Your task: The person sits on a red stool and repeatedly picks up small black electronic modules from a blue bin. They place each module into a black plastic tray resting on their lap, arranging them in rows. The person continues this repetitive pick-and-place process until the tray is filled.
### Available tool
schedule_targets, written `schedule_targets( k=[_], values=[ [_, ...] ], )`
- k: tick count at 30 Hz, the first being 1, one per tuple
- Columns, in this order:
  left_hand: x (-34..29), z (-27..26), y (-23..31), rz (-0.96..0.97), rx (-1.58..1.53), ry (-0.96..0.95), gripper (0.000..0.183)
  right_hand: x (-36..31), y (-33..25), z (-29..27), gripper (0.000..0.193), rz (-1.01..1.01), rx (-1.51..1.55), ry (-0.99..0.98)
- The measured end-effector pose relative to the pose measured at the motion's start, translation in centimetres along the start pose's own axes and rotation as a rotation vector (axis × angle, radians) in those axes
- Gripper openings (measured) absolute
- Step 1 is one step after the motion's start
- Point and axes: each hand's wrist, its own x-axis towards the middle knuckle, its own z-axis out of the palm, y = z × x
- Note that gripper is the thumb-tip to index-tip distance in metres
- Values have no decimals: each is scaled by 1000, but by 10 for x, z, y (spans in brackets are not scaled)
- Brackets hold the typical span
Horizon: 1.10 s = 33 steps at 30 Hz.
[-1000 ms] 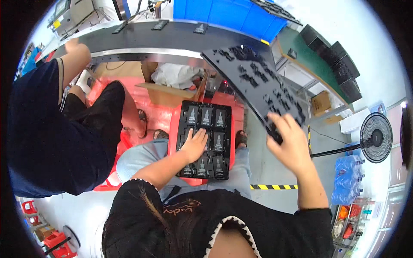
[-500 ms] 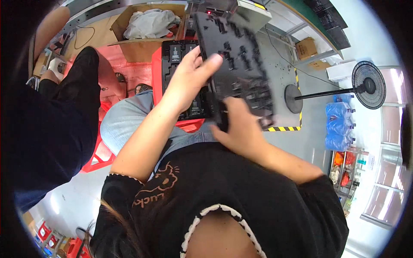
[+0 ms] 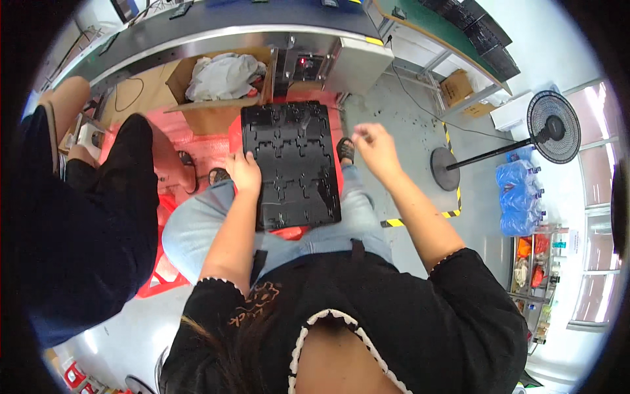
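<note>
A black moulded plastic tray [image 3: 289, 164] with rows of shaped recesses lies flat above my knees, on a red support [image 3: 235, 134] that shows only at its edges. No loose parts are plain in its recesses. My left hand [image 3: 243, 172] grips the tray's left edge, its thumb side toward the top face. Off to the right of the tray, my right hand [image 3: 377, 150] hangs in the air, fingers loosely curled and nothing visible in them. Whatever lies beneath the tray is hidden.
A workbench [image 3: 236, 29] runs across the far side, with an open cardboard box [image 3: 197, 108] holding whitish plastic below it. Another person [image 3: 85, 210] sits close on my left. A standing fan [image 3: 554, 128] and blue-wrapped bottles [image 3: 518, 197] are on the right.
The black tray, tilted and lifted in both hands before, now lies flat, covering the tray of dark labelled pieces seen earlier. My right hand has let go and moved up and right.
</note>
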Motion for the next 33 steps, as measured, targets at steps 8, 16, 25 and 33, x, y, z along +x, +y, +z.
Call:
schedule_targets(
  k=[8,16,25,33],
  values=[
    [1,-40,47,-60,176,-191,44,316,-17,-63,59,-32,-265,668],
    [250,-82,278,870,-126,-184,50,386,52,-65,47,296,230,95],
    [382,34,361,668,187,-1280,84,198,-5,-154,26,10,836,-81],
    [335,39,370,762,316,-666,94,81,25,87,37,331,883,-560]
  ],
)
